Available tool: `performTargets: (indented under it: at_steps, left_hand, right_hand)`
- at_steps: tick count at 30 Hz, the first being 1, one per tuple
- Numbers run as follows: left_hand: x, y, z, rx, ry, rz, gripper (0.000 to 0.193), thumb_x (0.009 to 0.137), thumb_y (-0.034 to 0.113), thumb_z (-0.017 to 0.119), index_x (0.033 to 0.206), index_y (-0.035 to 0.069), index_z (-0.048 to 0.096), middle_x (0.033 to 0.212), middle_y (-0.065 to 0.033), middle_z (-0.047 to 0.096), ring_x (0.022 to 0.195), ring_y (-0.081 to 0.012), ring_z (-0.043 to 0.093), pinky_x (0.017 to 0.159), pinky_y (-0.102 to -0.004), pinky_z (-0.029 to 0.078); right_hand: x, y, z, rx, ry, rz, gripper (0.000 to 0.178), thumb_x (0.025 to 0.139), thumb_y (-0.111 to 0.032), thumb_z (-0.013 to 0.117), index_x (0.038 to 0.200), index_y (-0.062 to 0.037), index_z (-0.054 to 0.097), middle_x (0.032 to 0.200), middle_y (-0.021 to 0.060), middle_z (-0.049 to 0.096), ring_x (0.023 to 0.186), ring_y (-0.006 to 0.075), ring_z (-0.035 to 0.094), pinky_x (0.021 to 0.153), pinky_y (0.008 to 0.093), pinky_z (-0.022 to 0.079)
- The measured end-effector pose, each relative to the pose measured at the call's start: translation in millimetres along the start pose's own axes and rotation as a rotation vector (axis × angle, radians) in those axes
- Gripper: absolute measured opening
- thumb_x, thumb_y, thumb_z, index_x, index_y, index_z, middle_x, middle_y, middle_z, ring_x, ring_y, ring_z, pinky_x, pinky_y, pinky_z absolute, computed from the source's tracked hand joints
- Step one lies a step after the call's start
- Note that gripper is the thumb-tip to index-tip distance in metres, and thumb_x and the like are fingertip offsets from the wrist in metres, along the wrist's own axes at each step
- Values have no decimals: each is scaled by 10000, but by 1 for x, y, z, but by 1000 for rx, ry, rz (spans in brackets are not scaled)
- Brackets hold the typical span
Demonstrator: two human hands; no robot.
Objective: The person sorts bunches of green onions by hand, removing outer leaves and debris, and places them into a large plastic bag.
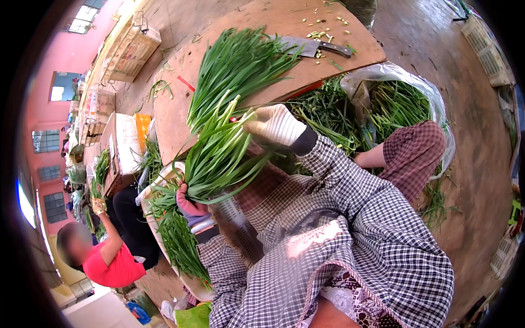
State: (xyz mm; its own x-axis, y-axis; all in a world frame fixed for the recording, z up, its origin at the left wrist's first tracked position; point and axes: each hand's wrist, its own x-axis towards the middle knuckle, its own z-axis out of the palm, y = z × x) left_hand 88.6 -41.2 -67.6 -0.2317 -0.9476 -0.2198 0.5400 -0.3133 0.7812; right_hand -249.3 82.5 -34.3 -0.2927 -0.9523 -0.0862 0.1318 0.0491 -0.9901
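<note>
My left hand (190,203), in a pinkish glove, is closed around the leafy part of a loose bunch of garlic chives (221,167). At the bunch's pale cut ends, my right hand (276,124) in a white knit glove has its fingers closed on some stems; its fingertips are partly hidden. Just beyond lies a larger pile of garlic chives (235,71) on a brown board (172,123). A cleaver (298,46) with a dark handle rests flat beside that pile, its blade tip under the leaves. Small cut stem pieces (317,34) are scattered near it.
On my left stands a pale tub (201,291) holding more chives. Right of the board, a clear plastic bag (445,123) is full of greens, with loose leaves around it. A co-worker in a red shirt (115,262) sits at far left, near crates (131,52).
</note>
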Motion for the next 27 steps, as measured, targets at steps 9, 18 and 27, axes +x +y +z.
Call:
performTargets:
  at_steps: [9,18,27]
  left_hand:
    - [12,-41,-76,196,-6,93,228,881,123,522,1071,9,576,1060,-143,634,944,-241,622,854,-383,530]
    - [11,-35,-44,205,4,-114,378,878,287,547,1156,34,583,1142,-153,618,1005,-295,610,877,-436,512]
    - [7,-35,-30,59,-26,-161,356,877,262,558,1137,21,584,1124,-148,627,982,-277,618,876,-404,512]
  right_hand:
    - [-46,67,2,-655,-117,-344,201,864,-226,536,821,-84,671,664,121,616,634,283,617,583,398,488]
    - [10,47,-12,-599,-19,-136,534,678,-308,699,1133,-44,607,919,206,657,858,319,647,765,373,512]
    - [49,32,16,-312,-95,-233,216,842,-186,578,963,-26,658,804,183,652,704,191,642,659,340,515]
